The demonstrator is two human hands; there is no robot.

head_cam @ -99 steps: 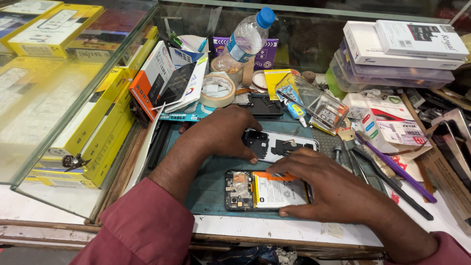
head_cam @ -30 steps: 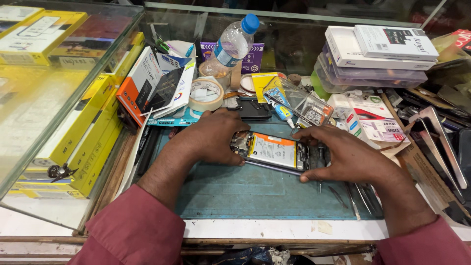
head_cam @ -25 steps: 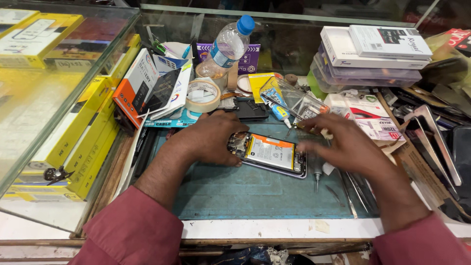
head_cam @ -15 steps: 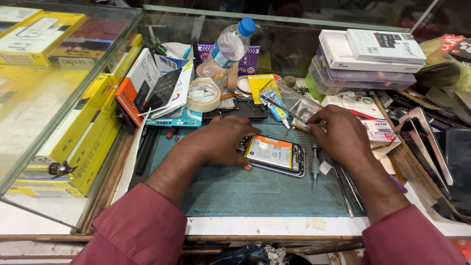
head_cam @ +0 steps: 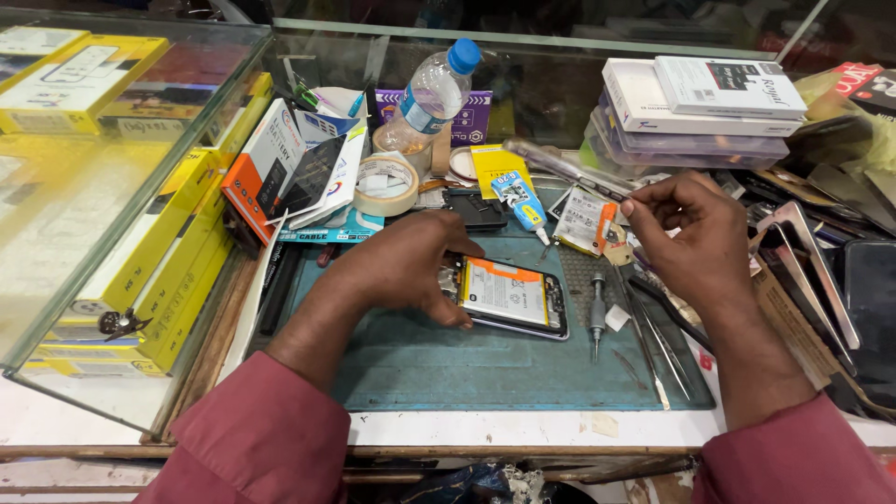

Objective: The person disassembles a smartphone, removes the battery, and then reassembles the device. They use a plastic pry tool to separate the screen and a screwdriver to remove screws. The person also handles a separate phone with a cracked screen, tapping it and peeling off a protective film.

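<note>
Teal mat (head_cam: 485, 369) steadies the opened phone (head_cam: 509, 297), pinned by left hand (head_cam: 411, 266) fingers, while right hand (head_cam: 686, 233) seemingly pinches a slim tool (head_cam: 560, 170).

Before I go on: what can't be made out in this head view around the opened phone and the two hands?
- Head view: the left hand covers the top end of the opened phone with its white-and-orange battery.
- The thin tool lifted in the right hand is motion-blurred; kind unclear.
- The small grey screwdriver on the teal mat: tip too small.
</note>
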